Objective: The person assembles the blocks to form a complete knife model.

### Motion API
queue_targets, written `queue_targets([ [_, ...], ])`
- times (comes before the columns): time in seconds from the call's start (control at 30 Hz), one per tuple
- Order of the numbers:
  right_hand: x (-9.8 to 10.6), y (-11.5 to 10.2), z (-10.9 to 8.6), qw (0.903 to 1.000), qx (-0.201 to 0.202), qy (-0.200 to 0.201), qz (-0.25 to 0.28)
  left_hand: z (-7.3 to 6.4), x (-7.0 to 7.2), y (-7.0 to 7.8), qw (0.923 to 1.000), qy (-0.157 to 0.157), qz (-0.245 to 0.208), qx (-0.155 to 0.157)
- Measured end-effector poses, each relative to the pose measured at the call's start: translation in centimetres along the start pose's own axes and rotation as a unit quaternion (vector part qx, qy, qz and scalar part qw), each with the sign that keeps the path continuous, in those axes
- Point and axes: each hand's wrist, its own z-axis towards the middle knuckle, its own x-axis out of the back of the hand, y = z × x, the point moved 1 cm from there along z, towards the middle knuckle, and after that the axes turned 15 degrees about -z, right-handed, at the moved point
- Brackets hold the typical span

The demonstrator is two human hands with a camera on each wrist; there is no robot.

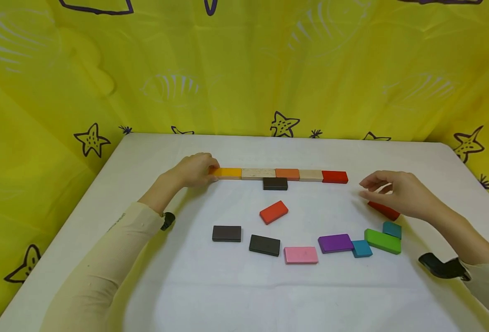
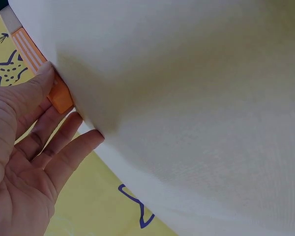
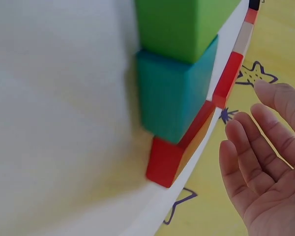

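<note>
My left hand (image 1: 196,169) pinches the yellow-orange block (image 1: 229,173) at the left end of a straight row, thumb on one side and fingers on the other. Rightward the row runs through a cream block (image 1: 258,173), an orange block (image 1: 287,174), another cream block (image 1: 311,174) and a red block (image 1: 335,177). Against the row's front side lies a dark block (image 1: 275,184). Past the right end, my right hand (image 1: 400,193) hovers with relaxed fingers, holding nothing. It partly hides a second red block (image 1: 384,210), which also shows in the right wrist view.
Nearer me lie a tilted red block (image 1: 274,212), two dark blocks (image 1: 226,234), a pink block (image 1: 301,255) and a purple block (image 1: 335,243). A small blue block (image 1: 361,248), a green block (image 1: 383,241) and a teal block (image 1: 392,229) cluster right. Yellow cloth (image 1: 228,69) hangs behind.
</note>
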Motion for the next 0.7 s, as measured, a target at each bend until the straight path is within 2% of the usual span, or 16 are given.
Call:
queue_targets([
  [0.23, 0.0, 1.2, -1.7, 0.9999, -0.008, 0.01, 0.006, 0.0, 0.0, 0.1, 1.0, -0.002, 0.003, 0.001],
  [0.7, -0.1, 2.6, -4.1, 0.9992, -0.036, -0.009, 0.014, -0.1, 0.1, 0.2, 1.0, -0.003, 0.001, 0.002],
])
